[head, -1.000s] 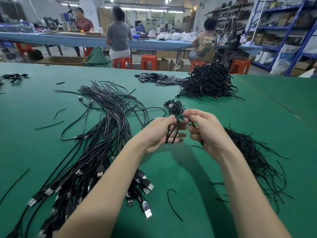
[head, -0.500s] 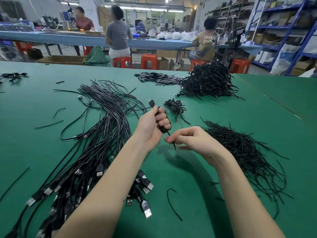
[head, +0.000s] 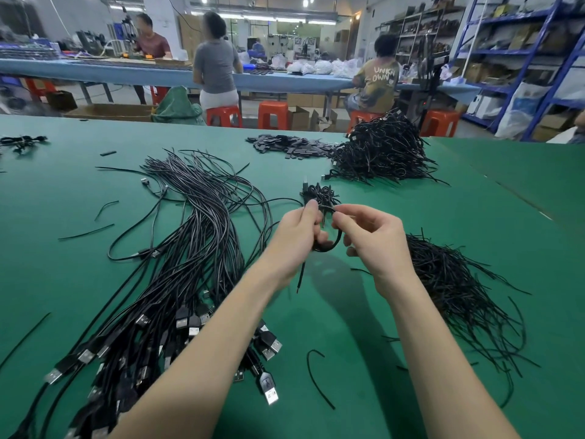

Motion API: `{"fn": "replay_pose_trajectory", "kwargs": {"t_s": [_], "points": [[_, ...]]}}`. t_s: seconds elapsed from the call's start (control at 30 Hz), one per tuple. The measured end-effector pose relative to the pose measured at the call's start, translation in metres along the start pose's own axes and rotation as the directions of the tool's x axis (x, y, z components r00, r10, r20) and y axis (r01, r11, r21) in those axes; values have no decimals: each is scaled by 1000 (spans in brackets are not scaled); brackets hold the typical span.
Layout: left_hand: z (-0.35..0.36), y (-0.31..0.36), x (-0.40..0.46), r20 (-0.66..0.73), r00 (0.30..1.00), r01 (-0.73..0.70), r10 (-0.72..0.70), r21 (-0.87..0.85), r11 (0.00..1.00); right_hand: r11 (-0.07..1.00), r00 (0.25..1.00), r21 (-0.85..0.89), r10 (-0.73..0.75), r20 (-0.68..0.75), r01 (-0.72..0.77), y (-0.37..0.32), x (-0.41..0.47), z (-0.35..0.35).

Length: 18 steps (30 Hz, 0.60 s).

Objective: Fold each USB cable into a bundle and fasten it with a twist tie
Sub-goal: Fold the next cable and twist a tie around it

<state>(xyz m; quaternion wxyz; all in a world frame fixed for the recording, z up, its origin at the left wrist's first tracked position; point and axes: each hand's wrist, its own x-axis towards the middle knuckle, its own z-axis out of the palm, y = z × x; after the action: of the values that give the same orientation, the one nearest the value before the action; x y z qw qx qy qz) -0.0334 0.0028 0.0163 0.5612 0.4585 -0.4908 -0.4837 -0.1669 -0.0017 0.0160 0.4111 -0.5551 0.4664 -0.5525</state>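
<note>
A folded USB cable (head: 327, 243) was held above the middle of the green bench (head: 474, 217), the left hand (head: 297, 239) gripping its loops and the right hand (head: 373, 245) fingers (head: 340, 217) pinching the twist tie (head: 329, 209) around it. Loose twist ties (head: 459, 296) lay toward the right edge, unbundled cables (head: 177, 264) left.

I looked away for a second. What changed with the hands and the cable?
The right hand rose back to the bundle and pinches it beside the left hand, which gripped it throughout. The loose cables and tie pile stayed put.
</note>
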Motion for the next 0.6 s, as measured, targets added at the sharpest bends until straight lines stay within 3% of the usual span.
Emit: {"fn": "replay_pose_trajectory", "kwargs": {"t_s": [0.07, 0.17, 0.23, 0.37, 0.4, 0.6], "points": [[4, -8, -2, -53, 990, -113, 130, 245, 963, 999, 999, -2, -32, -30, 32, 1, 1, 3], [8, -17, -3, -13, 978, -186, 210, 420, 888, 999, 998, 14, -30, -60, 31, 4, 3, 3], [7, -19, -2, 45, 982, -186, 185, 440, 879, 998, 998, 58, -13, -60, 17, 5, 3, 2], [6, -14, -5, 197, 975, -141, 105, 177, 974, 995, 997, 94, -21, -72, 28, 6, 1, 3], [5, -12, -6, 208, 973, -141, 102, 178, 974, 994, 997, 101, -28, -67, 34, 5, 0, 4], [0, -12, -4, 155, 977, -206, 144, 545, 813, 996, 997, -65, -64, 49, 67, -1, 0, -1]]}}
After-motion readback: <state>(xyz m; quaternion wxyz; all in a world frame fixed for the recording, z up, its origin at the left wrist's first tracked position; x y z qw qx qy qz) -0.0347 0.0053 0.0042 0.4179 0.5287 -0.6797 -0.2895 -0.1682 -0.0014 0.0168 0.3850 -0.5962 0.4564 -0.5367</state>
